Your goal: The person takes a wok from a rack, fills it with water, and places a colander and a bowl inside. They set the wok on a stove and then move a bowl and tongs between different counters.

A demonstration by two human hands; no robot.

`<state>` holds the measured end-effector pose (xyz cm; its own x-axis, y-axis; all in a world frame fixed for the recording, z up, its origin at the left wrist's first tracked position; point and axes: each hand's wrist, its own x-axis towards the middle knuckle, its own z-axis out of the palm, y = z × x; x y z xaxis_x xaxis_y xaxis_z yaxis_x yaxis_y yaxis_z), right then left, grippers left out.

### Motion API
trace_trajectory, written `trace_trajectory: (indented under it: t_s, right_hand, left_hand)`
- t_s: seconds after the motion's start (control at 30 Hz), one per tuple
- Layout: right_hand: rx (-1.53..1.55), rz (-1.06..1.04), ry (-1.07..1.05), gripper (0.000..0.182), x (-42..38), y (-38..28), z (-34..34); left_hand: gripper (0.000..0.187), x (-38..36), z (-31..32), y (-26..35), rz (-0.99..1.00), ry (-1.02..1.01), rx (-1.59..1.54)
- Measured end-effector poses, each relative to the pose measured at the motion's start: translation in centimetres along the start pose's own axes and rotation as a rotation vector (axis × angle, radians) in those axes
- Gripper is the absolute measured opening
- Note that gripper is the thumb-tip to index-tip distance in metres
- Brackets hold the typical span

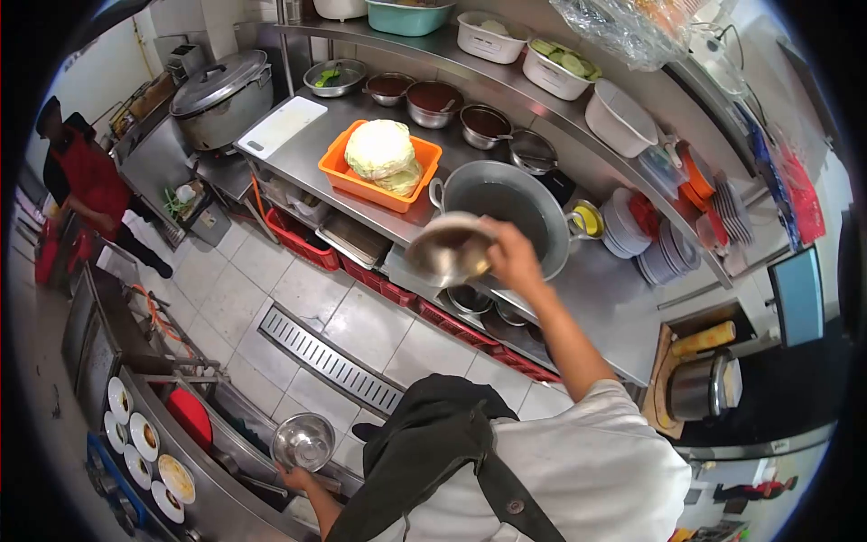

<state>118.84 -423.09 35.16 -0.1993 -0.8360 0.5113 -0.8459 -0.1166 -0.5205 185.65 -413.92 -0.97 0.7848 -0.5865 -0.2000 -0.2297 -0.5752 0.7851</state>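
My right hand (515, 257) grips the rim of a shiny metal bowl (450, 255), tilted and slightly blurred, at the near side of a large metal pot (498, 194). Dark liquid shows inside the pot, which stands on the steel counter (591, 312). Low on the left, my left hand (296, 479) holds a second metal bowl (303, 443) by its edge, above the floor beside the other counter. Nothing can be made out inside that bowl. Left of the pot, cabbages (379, 149) sit in an orange tub (361, 188).
Behind the tub stand bowls of dark red sauce (434, 98) and a white cutting board (282, 126). White containers (562, 68) line the shelf above. Stacked plates (668, 253) stand right. Small plates (144, 436) sit lower left. A person in a red apron (86, 181) stands far left.
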Motion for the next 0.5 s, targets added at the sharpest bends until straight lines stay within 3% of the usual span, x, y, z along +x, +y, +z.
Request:
trace_trajectory:
  t_s: [0.03,0.07,0.13,0.27,0.37,0.47,0.5]
  right_hand:
    - [-0.121,-0.074,0.1,0.052,1.5,2.6,-2.2]
    - [-0.176,0.015,0.132,0.05,2.1,6.1,-3.4]
    - [-0.359,0.089,0.089,0.054,3.5,11.8,-5.6]
    - [-0.445,0.204,-0.037,0.055,4.5,20.6,-6.8]
    - [-0.474,0.233,-0.125,0.051,4.4,24.8,-6.1]
    - [-0.45,0.226,-0.174,0.049,4.4,27.5,-5.3]
    - [-0.436,0.22,-0.182,0.049,4.4,28.3,-5.2]
  left_hand:
    - [0.073,-0.9,0.5,-0.6,0.059,0.006,-0.2]
    - [0.074,-2.6,0.2,0.2,0.048,0.037,-0.178]
    - [0.074,-7.5,0.6,2.6,0.014,0.092,-0.126]
    - [0.068,-14.9,3.1,6.5,-0.133,0.03,-0.434]
    - [0.063,-18.6,5.1,9.3,-0.002,0.059,-0.313]
    - [0.068,-20.9,7.3,11.5,0.075,-0.008,-0.431]
    - [0.066,-23.3,7.2,15.2,0.078,-0.049,-0.48]
